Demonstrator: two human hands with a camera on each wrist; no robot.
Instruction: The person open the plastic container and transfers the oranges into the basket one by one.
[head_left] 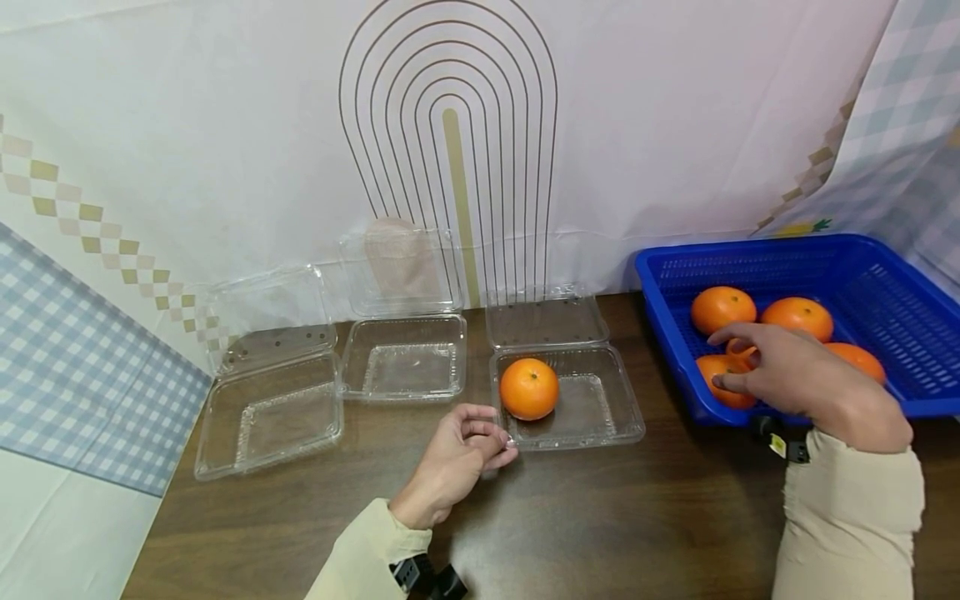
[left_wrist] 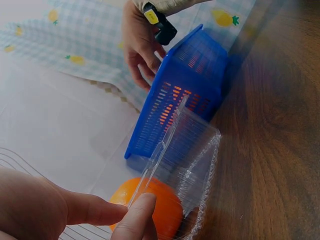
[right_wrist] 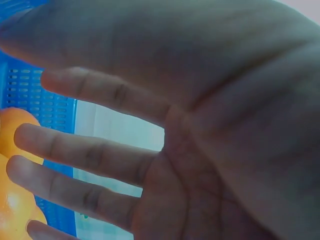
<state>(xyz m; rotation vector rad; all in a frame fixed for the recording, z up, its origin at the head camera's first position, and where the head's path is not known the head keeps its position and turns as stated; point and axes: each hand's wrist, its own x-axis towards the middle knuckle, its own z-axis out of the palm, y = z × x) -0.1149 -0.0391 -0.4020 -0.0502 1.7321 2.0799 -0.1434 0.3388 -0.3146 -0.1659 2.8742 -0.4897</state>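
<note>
My left hand (head_left: pixel 461 454) pinches the near left corner of a clear plastic clamshell container (head_left: pixel 600 379) between thumb and fingers. Inside that container, on its left side, sits one orange (head_left: pixel 529 389); its lid stands raised at the back. In the left wrist view, thumb and finger grip the thin rim beside the orange (left_wrist: pixel 167 205). Over the blue basket (head_left: pixel 671 367), my right hand (head_left: pixel 802 371) hovers above an orange (head_left: pixel 722 379) with thumb and fingers spread. The right wrist view shows those fingers (right_wrist: pixel 90 150) extended near the oranges, holding nothing; whether they touch one I cannot tell.
Two more open clear containers stand to the left, a middle one (head_left: pixel 405 358) and a far-left one (head_left: pixel 270 412). Other oranges (head_left: pixel 797 317) lie in the basket. A patterned cloth (head_left: pixel 247 150) hangs behind the brown wooden table (head_left: pixel 600 525).
</note>
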